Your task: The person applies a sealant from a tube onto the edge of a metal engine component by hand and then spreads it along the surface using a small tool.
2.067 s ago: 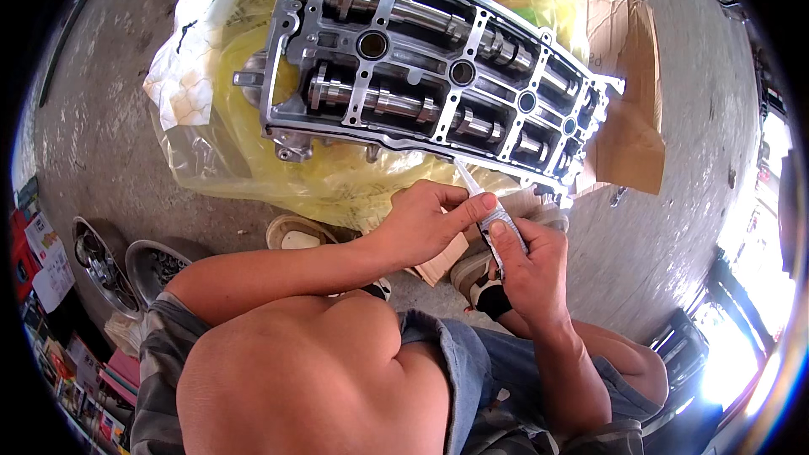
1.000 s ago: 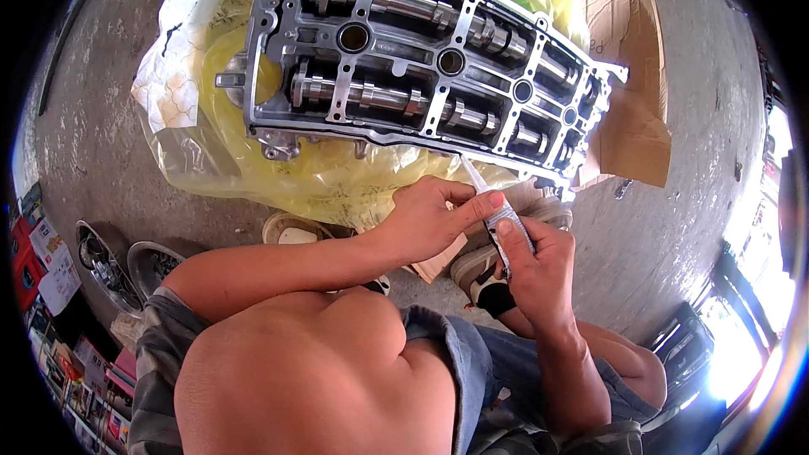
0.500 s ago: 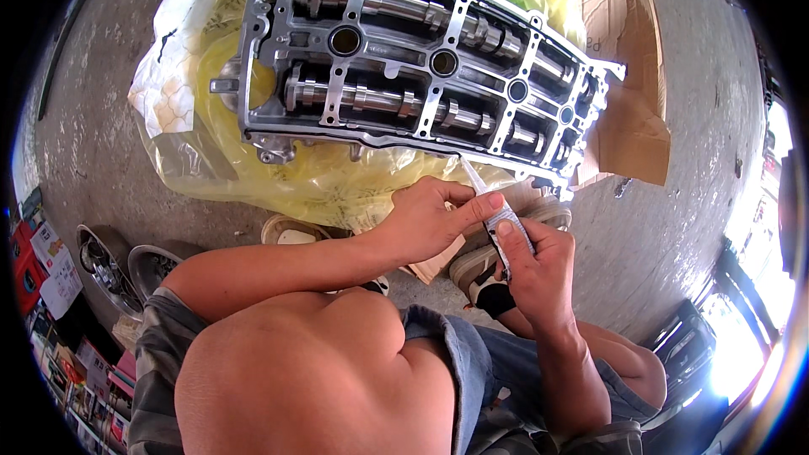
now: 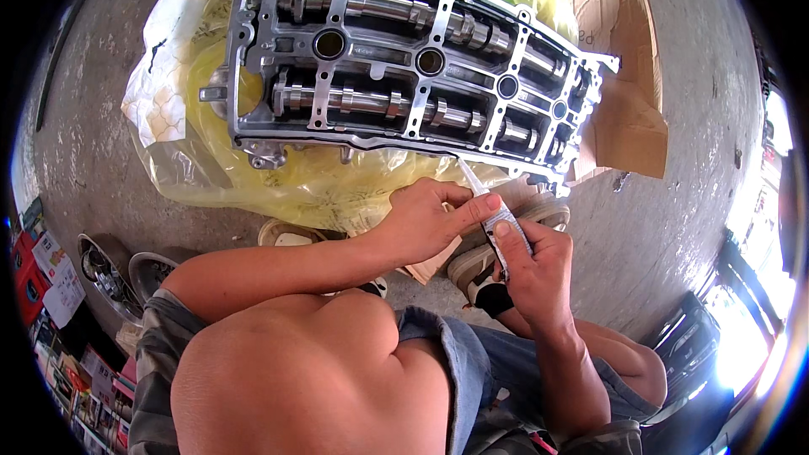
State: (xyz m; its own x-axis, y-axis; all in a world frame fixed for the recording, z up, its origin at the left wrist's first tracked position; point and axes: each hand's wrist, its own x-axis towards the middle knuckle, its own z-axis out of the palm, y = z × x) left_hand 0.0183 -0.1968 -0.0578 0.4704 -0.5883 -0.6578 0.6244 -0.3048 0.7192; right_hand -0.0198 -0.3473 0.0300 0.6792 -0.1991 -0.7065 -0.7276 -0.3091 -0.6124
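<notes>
Gry-wht tube (image 4: 500, 219), tapered wht nozzle (image 4: 472, 177) | both hands (image 4: 425, 223) (image 4: 539, 268) clamped on tube | nozzle nr eng. hsg (image 4: 468, 74)

We look down on a grey concrete floor (image 4: 93, 152), scuffed and stained, curving toward the dark rim. Strong white light (image 4: 743, 354) glares at our lower right, and the floor nearby shines. At our lower left, colourful boxed goods (image 4: 84, 388) crowd together.
</notes>
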